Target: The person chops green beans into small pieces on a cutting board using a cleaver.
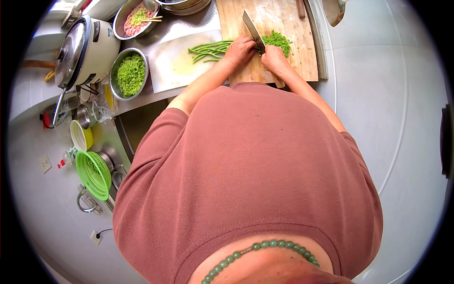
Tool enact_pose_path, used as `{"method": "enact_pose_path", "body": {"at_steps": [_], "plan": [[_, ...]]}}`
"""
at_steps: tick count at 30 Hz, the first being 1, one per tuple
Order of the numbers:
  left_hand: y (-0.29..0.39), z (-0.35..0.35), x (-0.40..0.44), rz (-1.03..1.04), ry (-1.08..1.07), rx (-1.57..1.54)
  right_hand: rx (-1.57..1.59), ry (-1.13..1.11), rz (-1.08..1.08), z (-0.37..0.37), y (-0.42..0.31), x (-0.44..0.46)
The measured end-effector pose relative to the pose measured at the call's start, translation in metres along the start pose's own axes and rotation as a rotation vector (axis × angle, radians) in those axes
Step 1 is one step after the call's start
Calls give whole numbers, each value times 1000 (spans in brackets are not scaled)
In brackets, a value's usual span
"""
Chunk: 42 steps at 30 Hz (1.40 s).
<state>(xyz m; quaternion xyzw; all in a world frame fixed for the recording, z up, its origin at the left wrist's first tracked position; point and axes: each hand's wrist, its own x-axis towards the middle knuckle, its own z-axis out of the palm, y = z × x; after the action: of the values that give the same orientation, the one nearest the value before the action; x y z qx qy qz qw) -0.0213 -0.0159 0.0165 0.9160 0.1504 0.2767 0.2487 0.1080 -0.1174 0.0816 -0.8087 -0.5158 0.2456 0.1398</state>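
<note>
My right hand (274,59) is wrapped round the handle of a kitchen knife (254,31), its broad blade slanting up and left over the wooden cutting board (236,19). Beside the blade, my left hand (241,49) is closed over the ends of long green beans (210,48), pressing them on the board. The beans trail leftward onto a white cutting board (175,64). Right of the blade lies a heap of finely chopped green beans (279,41). My left fingertips are partly hidden close to the blade.
At the left stand a bowl of chopped greens (130,75), a bowl of minced meat (135,26) with chopsticks, and a large lidded cooker (90,49). Below them are a green colander (93,175) and a yellow basket (81,136). A rolling-pin-like wooden handle (301,8) lies top right.
</note>
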Motion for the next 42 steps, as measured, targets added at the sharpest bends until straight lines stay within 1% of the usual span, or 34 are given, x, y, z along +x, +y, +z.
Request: {"method": "enact_pose_path", "body": {"at_steps": [2, 5, 8, 11, 17, 20, 23, 26, 27, 30, 32, 35, 39, 42], "plan": [[0, 0, -1, -5, 10, -2, 7, -5, -8, 1, 5, 2], [-2, 2, 0, 1, 39, -10, 154, -49, 59, -11, -1, -9], [0, 2, -1, -6, 25, -12, 228, -19, 49, -8, 4, -20], [-1, 2, -1, -3, 21, -6, 216, -25, 47, -3, 10, -24], [-2, 3, 0, -5, 12, -2, 162, -94, 96, -15, -4, -25], [-3, 2, 0, -5, 8, 1, 114, -132, 82, -13, -7, -14], [-4, 5, 0, -12, 1, -8, 63, -98, 56, -7, -12, 1], [-2, 3, -2, -37, 4, -40, 43, 28, -9, -1, -8, -4], [0, 1, -2, -46, -4, -53, 151, -30, 95, -2, -6, 1], [1, -3, -1, -22, 32, -57, 306, -102, 274, -5, 2, 4], [5, -6, -1, -13, 63, -25, 275, -56, 207, 7, 10, 9], [6, -7, 2, -105, 118, 14, 245, -42, 176, 6, 10, 8], [0, -4, 10, -152, -1, -11, 213, -47, 159, -3, 5, 5], [-6, 4, 9, -149, -26, -34, 218, -70, 170, -9, 2, 3]]}}
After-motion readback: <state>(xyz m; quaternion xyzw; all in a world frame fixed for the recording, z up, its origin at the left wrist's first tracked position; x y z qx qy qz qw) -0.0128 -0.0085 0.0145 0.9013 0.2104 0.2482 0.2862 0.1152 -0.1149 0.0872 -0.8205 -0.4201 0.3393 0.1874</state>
